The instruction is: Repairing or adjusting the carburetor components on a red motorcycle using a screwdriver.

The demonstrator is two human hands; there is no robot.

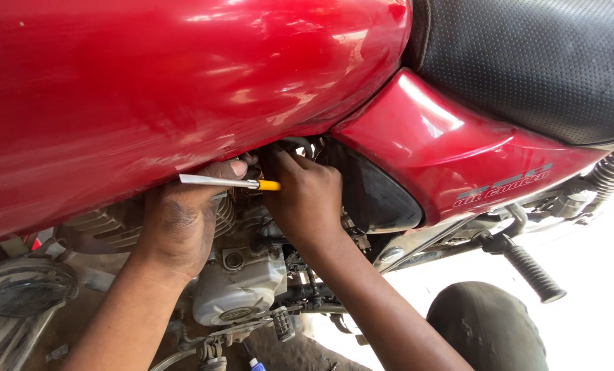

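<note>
Left hand (183, 216): curled shut under the edge of the red fuel tank (149, 89), thumb and fingers pinching the screwdriver (228, 183) around mid-shaft.
Screwdriver: held just below the tank's lower edge, in front of the engine. Long axis close to horizontal, very slightly dropping toward the right. Flat pale blade pointing left, yellow end pointing right, toward the other hand.
Right hand (307, 199): just beside the yellow end, fingers pushed up into the dark gap where the tank meets the red side panel (444, 154). Fingertips hidden in there; open or closed, cannot tell, and nothing visibly gripped.
Engine (238, 282): grey metal casing straight below both hands, cooling fins showing behind the left wrist.
Seat (534, 62): black, textured, top right, above the side panel.
Footpeg (534, 273): black ribbed rubber, sticking out down to the right, well apart from both hands.
Tyre (486, 326): dark and rounded, bottom right, near the right forearm.
Rear spring (613, 172): coiled, at the far right edge.
</note>
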